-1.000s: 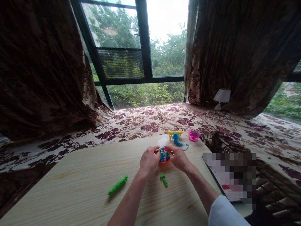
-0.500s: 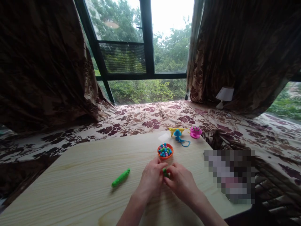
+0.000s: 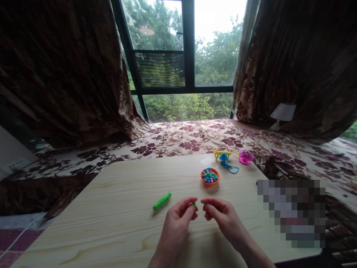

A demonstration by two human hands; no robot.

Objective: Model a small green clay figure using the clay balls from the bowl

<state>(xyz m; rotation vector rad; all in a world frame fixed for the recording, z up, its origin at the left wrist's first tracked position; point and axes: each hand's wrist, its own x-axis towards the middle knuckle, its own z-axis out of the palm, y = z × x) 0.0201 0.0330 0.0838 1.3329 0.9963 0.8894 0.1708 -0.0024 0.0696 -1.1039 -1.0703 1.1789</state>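
Observation:
My left hand (image 3: 177,223) and my right hand (image 3: 223,219) hover close together above the near middle of a pale wooden table (image 3: 117,219). Each hand pinches a tiny bit of green clay (image 3: 194,203) between thumb and fingertips, the two pinches a little apart. A green clay roll (image 3: 162,201) lies on the table to the left of my hands. Beyond my hands stands a small orange bowl (image 3: 210,176) filled with several coloured clay balls.
At the table's far right edge stand a blue clay figure (image 3: 224,158) with a loop, a yellow clay figure (image 3: 222,152) and a pink clay piece (image 3: 245,157). A blurred flat object (image 3: 290,208) lies at the right. A flowered cloth (image 3: 181,139), curtains and window lie behind.
My hands left the orange bowl, drew back toward me, picked up the small green piece and pulled it apart into two bits. The view has shifted left.

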